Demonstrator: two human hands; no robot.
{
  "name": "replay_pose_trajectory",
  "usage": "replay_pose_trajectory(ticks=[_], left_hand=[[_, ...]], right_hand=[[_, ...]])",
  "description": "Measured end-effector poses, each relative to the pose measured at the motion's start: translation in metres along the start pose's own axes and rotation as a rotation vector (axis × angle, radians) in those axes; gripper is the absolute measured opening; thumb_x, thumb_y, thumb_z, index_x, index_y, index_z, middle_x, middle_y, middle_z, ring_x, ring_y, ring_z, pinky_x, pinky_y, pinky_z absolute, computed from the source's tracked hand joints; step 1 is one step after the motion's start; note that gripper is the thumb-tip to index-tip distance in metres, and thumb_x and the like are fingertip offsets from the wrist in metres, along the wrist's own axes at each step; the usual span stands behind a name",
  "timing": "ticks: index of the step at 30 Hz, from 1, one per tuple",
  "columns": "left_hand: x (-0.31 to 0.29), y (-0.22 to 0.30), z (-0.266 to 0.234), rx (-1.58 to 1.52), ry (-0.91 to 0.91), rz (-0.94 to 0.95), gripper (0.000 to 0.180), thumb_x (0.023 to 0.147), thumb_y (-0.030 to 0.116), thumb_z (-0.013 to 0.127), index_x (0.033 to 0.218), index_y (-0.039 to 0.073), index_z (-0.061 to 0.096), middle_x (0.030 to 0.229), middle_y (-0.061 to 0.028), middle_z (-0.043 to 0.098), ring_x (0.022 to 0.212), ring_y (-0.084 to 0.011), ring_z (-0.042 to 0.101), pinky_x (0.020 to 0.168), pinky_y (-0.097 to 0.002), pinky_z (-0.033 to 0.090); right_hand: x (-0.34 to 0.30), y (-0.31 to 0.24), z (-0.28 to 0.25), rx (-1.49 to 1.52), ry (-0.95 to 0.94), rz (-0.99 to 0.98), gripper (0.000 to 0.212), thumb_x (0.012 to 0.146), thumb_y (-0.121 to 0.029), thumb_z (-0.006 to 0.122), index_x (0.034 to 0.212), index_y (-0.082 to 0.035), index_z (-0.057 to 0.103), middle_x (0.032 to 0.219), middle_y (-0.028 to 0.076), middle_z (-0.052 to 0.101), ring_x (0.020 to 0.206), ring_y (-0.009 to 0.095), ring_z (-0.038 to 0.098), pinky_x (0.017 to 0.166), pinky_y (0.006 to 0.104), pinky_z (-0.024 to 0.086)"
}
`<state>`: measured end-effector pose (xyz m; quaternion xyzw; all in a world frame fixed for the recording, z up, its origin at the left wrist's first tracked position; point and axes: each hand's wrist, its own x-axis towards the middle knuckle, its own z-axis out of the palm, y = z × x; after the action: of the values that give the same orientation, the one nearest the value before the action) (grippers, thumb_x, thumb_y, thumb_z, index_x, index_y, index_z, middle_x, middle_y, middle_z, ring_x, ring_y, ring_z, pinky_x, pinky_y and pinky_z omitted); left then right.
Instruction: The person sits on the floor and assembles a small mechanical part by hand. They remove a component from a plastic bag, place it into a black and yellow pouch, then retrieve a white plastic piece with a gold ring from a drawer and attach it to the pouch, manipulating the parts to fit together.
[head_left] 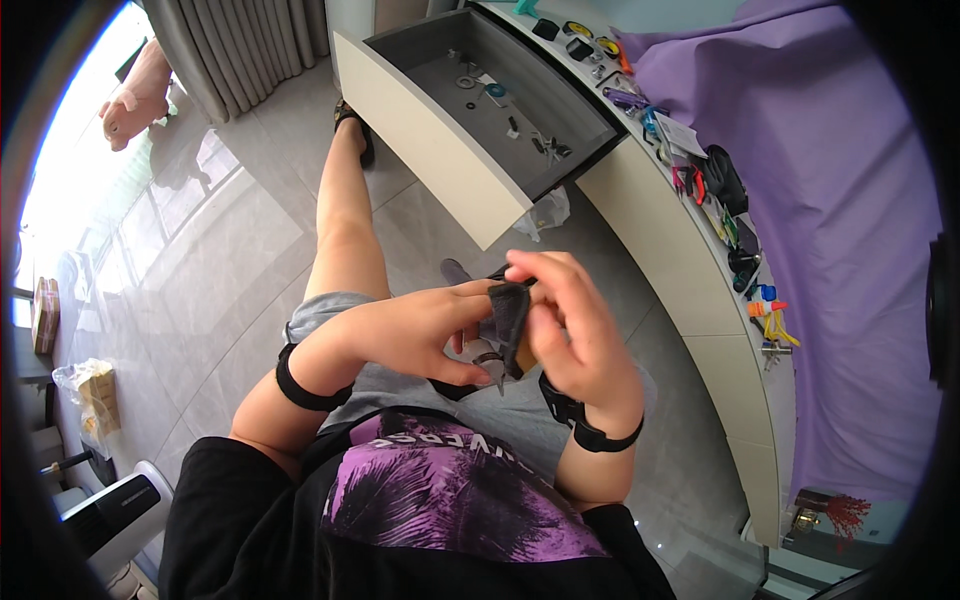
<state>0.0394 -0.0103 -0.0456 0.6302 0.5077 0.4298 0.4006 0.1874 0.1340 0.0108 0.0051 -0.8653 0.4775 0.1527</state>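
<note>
In front of my lap, a small dark grey piece of fabric (510,312), pouch-like in shape, is held between my two hands. My left hand (415,325) comes from the left with its fingers against the fabric's near side and its thumb below. At the fabric's upper right edge, the curled fingers of my right hand (575,325) grip it. A small shiny grey piece (490,368) shows beside my left thumb; its kind cannot be made out. What lies inside or behind the fabric is hidden by my fingers.
Ahead, a pulled-out drawer (430,135) holds several small metal parts and rings. Along the white cabinet top (665,215) lie pliers (690,182), tape rolls and other tools, beside a purple cloth (840,200). A clear plastic bag (545,213) sits under the drawer's corner.
</note>
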Motion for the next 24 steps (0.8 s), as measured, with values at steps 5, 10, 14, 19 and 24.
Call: replay_pose_trajectory(ticks=[5,10,14,19,24], left_hand=[[0.002,0.003,-0.003,0.028,-0.007,0.045,0.047,0.077,0.024,0.074,0.105,-0.005,0.049,0.111,-0.015,0.049,0.082,-0.0251,0.059,0.069,-0.0323,0.053],[-0.003,0.003,-0.005,-0.006,0.043,0.057,0.058,0.075,0.019,0.076,0.118,-0.007,0.047,0.126,-0.0186,0.045,0.083,-0.0228,0.061,0.07,-0.0303,0.053],[-0.008,-0.003,-0.008,-0.108,0.098,0.161,0.067,0.074,0.014,0.077,0.127,-0.007,0.042,0.136,-0.0195,0.039,0.085,-0.0201,0.061,0.073,-0.029,0.054],[-0.013,-0.007,-0.008,-0.134,0.111,0.191,0.068,0.074,0.013,0.077,0.129,-0.007,0.041,0.14,-0.0193,0.036,0.086,-0.0193,0.06,0.075,-0.029,0.053],[-0.012,-0.004,-0.012,-0.036,0.074,0.173,0.065,0.074,0.013,0.077,0.126,-0.006,0.043,0.138,-0.0196,0.039,0.086,-0.0188,0.06,0.077,-0.0287,0.053]], right_hand=[[-0.004,0.01,0.002,0.193,0.106,0.129,0.032,0.088,0.005,0.046,0.118,-0.002,0.052,0.107,0.012,0.057,0.068,0.014,0.057,0.065,0.0271,0.049],[-0.004,0.019,-0.001,-0.058,0.172,0.109,0.022,0.082,0.006,0.059,0.103,-0.002,0.057,0.099,0.009,0.057,0.068,0.012,0.057,0.057,0.0244,0.047],[-0.006,0.023,-0.005,-0.128,0.104,0.115,0.024,0.079,0.004,0.065,0.101,-0.002,0.057,0.096,0.007,0.058,0.07,0.015,0.059,0.059,0.0254,0.048],[-0.01,0.025,-0.004,-0.124,0.111,0.138,0.027,0.078,0.008,0.063,0.103,-0.001,0.06,0.1,0.009,0.061,0.079,0.015,0.06,0.065,0.0249,0.047],[-0.005,0.031,-0.002,-0.161,0.204,0.005,0.019,0.082,0.006,0.059,0.1,0.001,0.06,0.095,0.01,0.063,0.081,0.017,0.061,0.072,0.0255,0.048]])
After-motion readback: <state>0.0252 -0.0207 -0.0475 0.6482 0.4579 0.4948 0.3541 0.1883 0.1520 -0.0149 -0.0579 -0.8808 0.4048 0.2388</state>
